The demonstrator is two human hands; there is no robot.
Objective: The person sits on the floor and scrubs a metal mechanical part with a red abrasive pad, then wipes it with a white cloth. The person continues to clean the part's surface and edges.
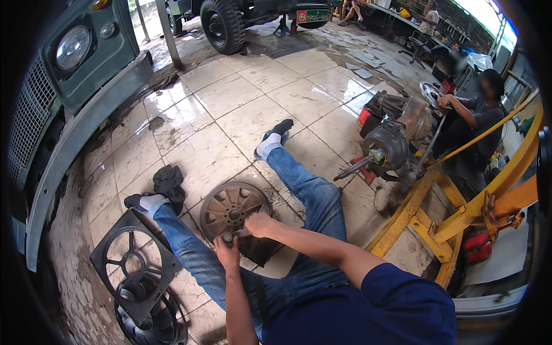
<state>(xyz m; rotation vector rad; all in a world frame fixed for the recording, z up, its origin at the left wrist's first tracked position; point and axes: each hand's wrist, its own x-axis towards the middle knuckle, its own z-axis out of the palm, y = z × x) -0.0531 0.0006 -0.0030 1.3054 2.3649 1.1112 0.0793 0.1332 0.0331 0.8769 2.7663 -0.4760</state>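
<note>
Between my outstretched legs on the tiles lies a toothed flywheel [220, 200], brown with rust and pierced by holes round its centre. My left hand [228, 257] is closed around a small dark cylindrical part [228, 236] at the flywheel's near edge. Just to the right, my right hand [260, 225] is curled into a fist over the flywheel's lower right side; whatever it grips is hidden. Below the hands, a dark flat piece [259, 248] rests by my lap.
Black fan shroud [102, 253] and fan [146, 322] lie at lower left, near a dark cloth [168, 183]. A green vehicle's bumper [86, 129] curves along the left. At right stand an axle assembly [385, 144], a yellow frame [422, 221] and a seated person [480, 123] holding a disc-like part.
</note>
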